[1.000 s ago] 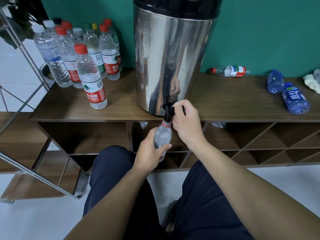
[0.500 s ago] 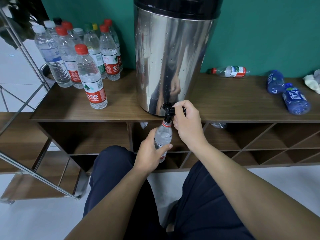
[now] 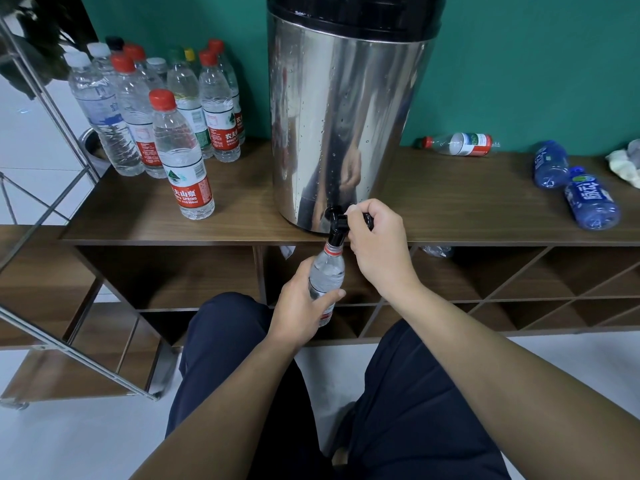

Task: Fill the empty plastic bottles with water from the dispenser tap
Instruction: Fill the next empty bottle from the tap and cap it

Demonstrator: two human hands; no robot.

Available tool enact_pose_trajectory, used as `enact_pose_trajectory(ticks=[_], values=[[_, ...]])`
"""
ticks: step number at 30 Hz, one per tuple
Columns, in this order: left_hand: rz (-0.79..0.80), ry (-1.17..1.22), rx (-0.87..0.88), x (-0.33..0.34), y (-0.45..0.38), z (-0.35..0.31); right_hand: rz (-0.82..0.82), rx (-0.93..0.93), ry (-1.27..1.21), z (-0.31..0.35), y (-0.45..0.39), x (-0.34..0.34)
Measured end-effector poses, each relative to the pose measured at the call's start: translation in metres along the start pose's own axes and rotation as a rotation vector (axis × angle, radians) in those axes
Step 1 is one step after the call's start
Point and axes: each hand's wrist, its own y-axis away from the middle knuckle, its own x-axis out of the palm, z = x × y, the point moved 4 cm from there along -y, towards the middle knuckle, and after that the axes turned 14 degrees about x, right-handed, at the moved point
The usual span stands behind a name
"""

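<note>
A tall steel water dispenser stands on the wooden shelf top, its black tap jutting over the front edge. My left hand holds a clear uncapped bottle upright, its mouth right under the tap spout. My right hand grips the tap's lever. To the left stands a group of several capped bottles, the nearest one with a red cap and label.
On the right of the shelf top lie a clear bottle with a red cap and two blue bottles, plus a crumpled cloth. A metal frame slants at the left. My knees sit below the shelf's open compartments.
Both hands keep their hold at the tap. The bottle stays under the spout; nothing has visibly shifted.
</note>
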Motion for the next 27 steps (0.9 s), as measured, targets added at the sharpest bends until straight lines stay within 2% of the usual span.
enact_pose_trajectory(ticks=[9, 15, 25, 27], values=[[-0.001, 0.006, 0.001, 0.001, 0.0, -0.002, 0.02, -0.017, 0.016, 0.007, 0.001, -0.003], [0.006, 0.003, -0.005, 0.0, 0.001, -0.002, -0.031, -0.199, 0.244, 0.032, 0.008, -0.008], [-0.007, 0.018, -0.013, 0.002, 0.0, -0.003, 0.063, -0.253, 0.421, 0.037, 0.016, -0.007], [-0.013, 0.019, -0.011, 0.003, 0.0, -0.002, 0.109, -0.229, 0.354, 0.032, 0.019, -0.011]])
